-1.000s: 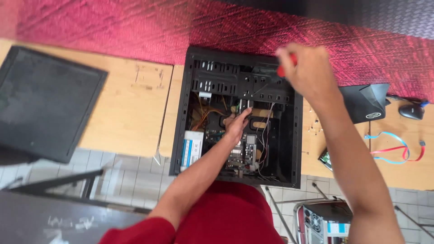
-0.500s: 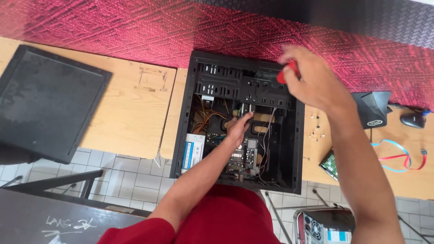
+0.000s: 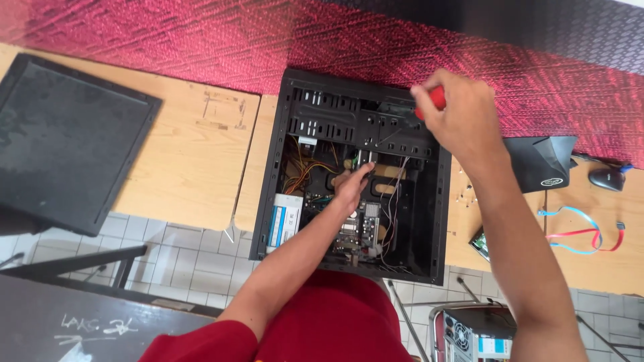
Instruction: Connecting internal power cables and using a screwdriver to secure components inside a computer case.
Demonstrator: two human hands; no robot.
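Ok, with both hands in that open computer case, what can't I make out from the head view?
- Screwdriver: only its red handle shows; the right hand hides the shaft and tip.
- Left hand fingertips: down among the cables, what they touch is too small to tell.
- Motherboard: partly under the left forearm.
- Second computer case: cut off by the bottom edge.
- Small loose bits on the desk right of the computer case: too small to identify.
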